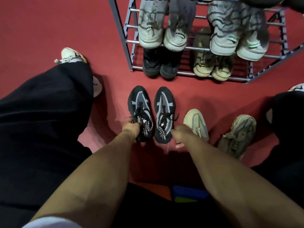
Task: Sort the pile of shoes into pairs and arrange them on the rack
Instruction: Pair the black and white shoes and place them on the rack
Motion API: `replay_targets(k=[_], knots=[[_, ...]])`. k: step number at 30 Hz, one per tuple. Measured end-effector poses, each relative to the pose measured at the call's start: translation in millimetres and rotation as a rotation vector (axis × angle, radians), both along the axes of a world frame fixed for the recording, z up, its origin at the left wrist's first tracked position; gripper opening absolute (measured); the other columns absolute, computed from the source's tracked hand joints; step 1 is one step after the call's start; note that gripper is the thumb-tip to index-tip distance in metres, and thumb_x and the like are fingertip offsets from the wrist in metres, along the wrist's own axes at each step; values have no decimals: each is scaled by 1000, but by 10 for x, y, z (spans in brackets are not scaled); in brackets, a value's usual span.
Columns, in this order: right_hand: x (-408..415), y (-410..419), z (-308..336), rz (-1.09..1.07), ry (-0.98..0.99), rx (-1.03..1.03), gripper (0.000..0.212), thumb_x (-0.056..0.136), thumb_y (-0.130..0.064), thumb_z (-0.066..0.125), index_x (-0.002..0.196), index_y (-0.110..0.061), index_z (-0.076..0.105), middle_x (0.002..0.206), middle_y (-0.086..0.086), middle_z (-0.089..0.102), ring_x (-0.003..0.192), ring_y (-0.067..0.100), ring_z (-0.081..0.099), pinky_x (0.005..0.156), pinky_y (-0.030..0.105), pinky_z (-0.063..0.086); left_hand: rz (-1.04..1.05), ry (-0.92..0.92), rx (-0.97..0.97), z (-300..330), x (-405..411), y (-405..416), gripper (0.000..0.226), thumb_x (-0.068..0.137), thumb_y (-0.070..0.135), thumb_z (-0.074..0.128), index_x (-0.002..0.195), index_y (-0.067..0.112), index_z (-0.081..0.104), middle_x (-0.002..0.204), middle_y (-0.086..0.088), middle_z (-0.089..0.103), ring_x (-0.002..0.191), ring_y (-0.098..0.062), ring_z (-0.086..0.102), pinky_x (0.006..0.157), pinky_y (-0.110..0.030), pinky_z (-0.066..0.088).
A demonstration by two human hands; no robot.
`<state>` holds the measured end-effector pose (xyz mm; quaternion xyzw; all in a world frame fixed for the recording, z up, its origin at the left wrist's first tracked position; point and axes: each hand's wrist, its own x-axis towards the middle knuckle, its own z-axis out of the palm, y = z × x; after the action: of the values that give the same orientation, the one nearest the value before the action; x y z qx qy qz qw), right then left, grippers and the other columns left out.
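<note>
Two matching black sneakers with grey mesh stand side by side on the red floor, toes toward the rack. My left hand (131, 128) grips the heel collar of the left black sneaker (139, 106). My right hand (180, 134) holds the heel of the right black sneaker (164, 109). A beige sneaker (196, 123) and an olive-grey sneaker (238, 134) lie loose on the floor to the right. The grey metal rack (130, 41) stands ahead with pairs on it.
On the rack, two light grey pairs (162, 30) (236, 37) fill an upper shelf; a black pair (158, 63) and a beige pair (212, 66) sit on the bottom shelf. My black-trousered legs (46, 112) and white shoe (72, 55) flank the floor space.
</note>
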<state>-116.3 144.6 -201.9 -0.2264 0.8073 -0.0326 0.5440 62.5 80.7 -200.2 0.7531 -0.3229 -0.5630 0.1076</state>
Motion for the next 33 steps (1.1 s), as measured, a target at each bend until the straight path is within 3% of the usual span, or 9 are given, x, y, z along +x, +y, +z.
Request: replay_targets(k=[3,5,9,14,17,20,25,28,33], knots=[[76,-8,-121,43,56,-54,34,93,-34,56,115,-9,59,111,11,67,91,29,69,80,44,60,-148,-21,121,-24,-22,19,28,94,14,60,119,26,53,74,-7,63,46,-25,57,44,-32,51],[98,-3,-188,65,113,-82,42,91,-36,58,124,-13,49,118,10,66,100,31,67,89,43,55,-185,-20,160,-49,-7,-10,32,95,16,60,124,26,50,76,-7,62,45,-23,55,34,-27,48],[122,10,-271,108,151,-135,47,87,-28,64,129,-15,46,129,9,60,116,32,59,102,36,46,-319,-46,142,-62,-8,-87,28,96,17,57,124,23,53,93,-13,64,51,-24,55,32,-24,47],[71,-34,-275,-29,86,-107,46,85,-14,56,129,-20,42,119,7,64,110,29,61,101,36,47,-341,-27,188,-40,-2,-123,24,99,19,52,121,28,55,87,-7,68,52,-21,61,46,-31,55],[-24,-24,-192,-145,-28,-86,37,86,-6,54,119,-21,47,115,4,64,102,23,63,89,39,55,-339,33,176,98,-52,-195,26,98,13,51,115,31,56,73,0,66,40,-14,60,43,-28,53],[-187,-57,83,-241,-149,-39,27,87,0,58,105,-21,55,112,2,63,95,18,64,60,28,57,-457,113,160,368,-131,-270,22,96,8,51,108,24,60,89,-8,69,52,-24,66,47,-38,56],[-402,-65,920,-184,-96,-43,13,90,4,55,93,-9,59,99,12,65,67,19,63,49,27,58,-562,213,86,924,-207,-299,25,92,-3,48,106,12,63,99,-13,64,72,-25,60,40,-29,55],[-429,38,1495,-169,-143,-132,17,94,4,50,84,-10,52,90,12,56,62,19,54,35,21,51,-597,224,34,1316,-187,-260,28,92,-4,47,110,12,62,96,-8,63,67,-22,58,34,-25,49],[-510,309,2022,-229,-162,-288,17,91,1,58,85,-13,51,117,18,62,88,25,63,47,26,58,-563,356,12,1987,-80,-77,16,95,5,54,101,13,65,100,-5,70,79,-27,65,59,-41,62]])
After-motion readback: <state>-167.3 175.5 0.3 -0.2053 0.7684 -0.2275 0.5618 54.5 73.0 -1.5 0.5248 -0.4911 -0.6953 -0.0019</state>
